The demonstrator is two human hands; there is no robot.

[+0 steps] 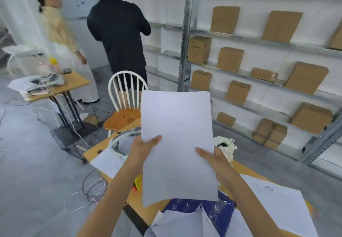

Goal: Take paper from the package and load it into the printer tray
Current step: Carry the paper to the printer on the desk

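Both hands hold a stack of blank white paper [177,144] raised above the table [133,198]. The left hand [146,144] grips its left edge, thumb on top; the right hand [212,158] clasps the right edge the same way. Just below the hands, near the wrists, lies the torn blue package [214,209], printed with small white symbols too blurred to read. Right of the right hand a loose sheet [273,201] carries a small dark mark and a red speck, illegible. Beyond the left hand stands a white chair [125,96]. Far past the right hand, shelves [259,40] hold brown boxes [199,50]; one shows faint dark lettering that cannot be made out.
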